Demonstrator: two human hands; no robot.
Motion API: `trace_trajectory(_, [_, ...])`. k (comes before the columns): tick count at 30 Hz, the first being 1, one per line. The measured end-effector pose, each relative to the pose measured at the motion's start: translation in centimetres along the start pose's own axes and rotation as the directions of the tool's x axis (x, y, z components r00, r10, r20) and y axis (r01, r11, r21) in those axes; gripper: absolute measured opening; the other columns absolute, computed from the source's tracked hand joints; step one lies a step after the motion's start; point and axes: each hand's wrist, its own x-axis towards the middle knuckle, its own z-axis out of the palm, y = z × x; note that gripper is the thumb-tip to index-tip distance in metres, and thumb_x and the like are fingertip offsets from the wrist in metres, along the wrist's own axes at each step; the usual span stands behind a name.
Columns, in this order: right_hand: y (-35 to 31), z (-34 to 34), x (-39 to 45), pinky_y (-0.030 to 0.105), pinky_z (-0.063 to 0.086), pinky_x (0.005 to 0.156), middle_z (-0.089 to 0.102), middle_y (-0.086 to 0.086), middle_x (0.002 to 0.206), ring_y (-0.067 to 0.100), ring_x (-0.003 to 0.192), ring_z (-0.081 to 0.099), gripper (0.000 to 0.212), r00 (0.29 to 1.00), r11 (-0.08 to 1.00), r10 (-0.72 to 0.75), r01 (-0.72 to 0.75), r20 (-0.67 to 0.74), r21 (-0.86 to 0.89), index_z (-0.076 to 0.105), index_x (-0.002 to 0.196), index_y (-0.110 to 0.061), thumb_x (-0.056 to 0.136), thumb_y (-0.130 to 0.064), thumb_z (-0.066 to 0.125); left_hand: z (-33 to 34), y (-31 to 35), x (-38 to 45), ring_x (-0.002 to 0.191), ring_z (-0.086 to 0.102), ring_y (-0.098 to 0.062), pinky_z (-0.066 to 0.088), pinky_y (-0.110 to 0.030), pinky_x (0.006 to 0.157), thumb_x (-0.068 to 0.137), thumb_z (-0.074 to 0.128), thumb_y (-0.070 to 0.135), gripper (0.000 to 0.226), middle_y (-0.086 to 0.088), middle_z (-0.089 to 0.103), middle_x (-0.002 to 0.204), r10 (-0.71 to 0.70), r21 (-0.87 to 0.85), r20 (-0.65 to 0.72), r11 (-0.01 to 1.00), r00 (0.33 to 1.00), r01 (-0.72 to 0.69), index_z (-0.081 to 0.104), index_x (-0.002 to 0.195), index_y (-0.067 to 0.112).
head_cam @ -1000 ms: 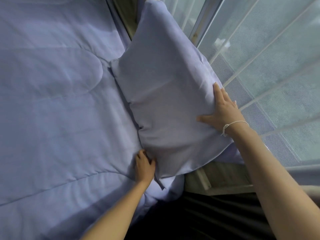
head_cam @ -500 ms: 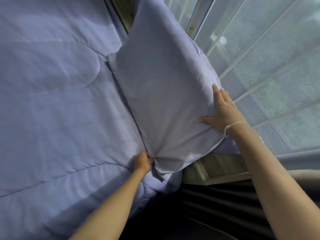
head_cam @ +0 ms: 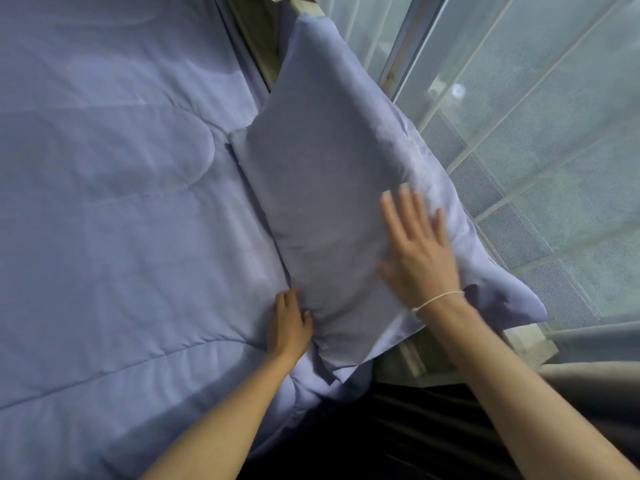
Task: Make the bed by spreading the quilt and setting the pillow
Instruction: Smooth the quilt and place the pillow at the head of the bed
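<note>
A lavender pillow [head_cam: 322,188] lies at the right edge of the bed, its right side hanging over the wooden bed frame. The quilt [head_cam: 114,216], the same lavender with stitched lines, is spread flat over the bed to the left. My left hand [head_cam: 289,323] is at the pillow's near left corner, fingers curled against the seam where pillow meets quilt. My right hand [head_cam: 417,252] is flat on the pillow's near right part, fingers spread and slightly blurred, a thin white string around the wrist.
A window with white bars and mesh [head_cam: 540,140] runs along the right, close behind the pillow. The wooden bed frame [head_cam: 412,362] shows below the pillow's near corner. Grey curtain fabric [head_cam: 588,355] hangs at lower right. Dark floor or clothing [head_cam: 398,438] lies below.
My right hand left the pillow's right edge and now lies flat with spread fingers on its top. The pillow has dropped from tilted up to lying flatter. My left hand stays at the near corner.
</note>
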Motion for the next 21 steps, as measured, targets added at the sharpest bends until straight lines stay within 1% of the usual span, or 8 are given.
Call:
trace_trajectory(1, [-1.0,1.4,-0.4,0.053,0.017,0.114,0.020,0.014,0.156,0.031,0.145,0.020,0.092,0.997,0.997,-0.079,0.078,0.000,-0.006,0.021,0.150,-0.012,0.068,-0.014,0.063,-0.3,0.5,0.9,0.129,0.041,-0.033,0.039,-0.042,0.103,0.084,0.058,0.018,0.063,-0.016,0.036,0.145,0.106,0.056,0.024,0.993,0.994,-0.107,0.034,0.141,0.010])
trace_trajectory(3, [-1.7,4.9,-1.5,0.049,0.012,0.117,0.030,0.016,0.153,0.032,0.141,0.029,0.079,0.976,0.974,-0.213,0.217,0.054,-0.071,0.032,0.146,-0.009,0.073,-0.010,0.061,-0.9,1.6,2.7,0.144,0.018,-0.030,0.025,-0.041,0.115,0.083,0.054,0.016,0.084,-0.013,0.007,0.159,0.236,0.185,0.152,0.947,0.960,-0.262,0.005,0.151,0.014])
trace_trajectory(5, [-0.9,8.0,-3.2,0.047,0.000,0.120,0.042,0.017,0.145,0.032,0.136,0.039,0.062,0.945,0.934,-0.301,0.320,0.131,-0.161,0.046,0.137,-0.005,0.077,-0.008,0.061,-1.3,1.8,4.4,0.146,0.009,-0.030,0.023,-0.043,0.116,0.082,0.052,0.015,0.092,-0.008,-0.008,0.160,0.251,0.291,0.273,0.898,0.929,-0.329,-0.010,0.150,0.020])
trace_trajectory(7, [0.0,9.8,-5.2,0.047,-0.002,0.120,0.047,0.017,0.142,0.033,0.133,0.043,0.049,0.918,0.898,-0.346,0.384,0.193,-0.214,0.054,0.131,-0.004,0.082,-0.008,0.051,-1.7,1.2,5.3,0.146,0.007,-0.030,0.024,-0.045,0.115,0.081,0.054,0.018,0.097,-0.006,-0.012,0.159,0.234,0.341,0.375,0.865,0.897,-0.368,-0.016,0.149,0.022])
trace_trajectory(12, [-0.1,11.1,-10.6,0.045,0.015,0.117,0.042,0.010,0.147,0.029,0.137,0.038,0.054,0.906,0.919,-0.344,0.379,0.245,-0.111,0.049,0.137,-0.011,0.084,-0.012,0.043,-2.0,-1.1,4.6,0.147,0.002,-0.025,0.020,-0.042,0.116,0.083,0.052,0.022,0.097,-0.006,-0.013,0.159,0.170,0.449,0.504,0.786,0.847,-0.425,-0.022,0.146,0.024])
trace_trajectory(16, [-1.3,10.3,-12.0,0.044,0.014,0.116,0.045,0.009,0.146,0.029,0.136,0.040,0.052,0.923,0.955,-0.223,0.272,0.313,-0.122,0.052,0.135,-0.010,0.084,-0.017,0.040,-2.4,-1.9,2.6,0.147,-0.001,-0.025,0.012,-0.045,0.118,0.083,0.052,0.024,0.096,-0.005,-0.010,0.160,0.111,0.512,0.591,0.713,0.799,-0.479,-0.018,0.148,0.022])
trace_trajectory(19, [-2.7,9.4,-12.4,0.044,0.011,0.115,0.052,0.010,0.139,0.029,0.131,0.047,0.052,0.909,0.968,-0.127,0.201,0.398,-0.151,0.057,0.128,-0.007,0.082,-0.019,0.037,-3.4,-1.5,1.8,0.147,0.002,-0.027,0.014,-0.043,0.117,0.085,0.051,0.024,0.089,-0.005,-0.004,0.160,0.098,0.505,0.667,0.668,0.738,-0.546,-0.009,0.151,0.023])
trace_trajectory(21, [-3.7,9.0,-12.7,0.043,0.010,0.114,0.059,0.011,0.132,0.028,0.125,0.053,0.049,0.903,0.968,-0.058,0.155,0.427,-0.196,0.062,0.122,-0.005,0.076,-0.019,0.051,-4.6,-1.1,1.4,0.146,0.004,-0.029,0.016,-0.043,0.117,0.087,0.049,0.025,0.083,-0.006,0.001,0.160,0.114,0.504,0.701,0.620,0.704,-0.602,-0.003,0.151,0.022])
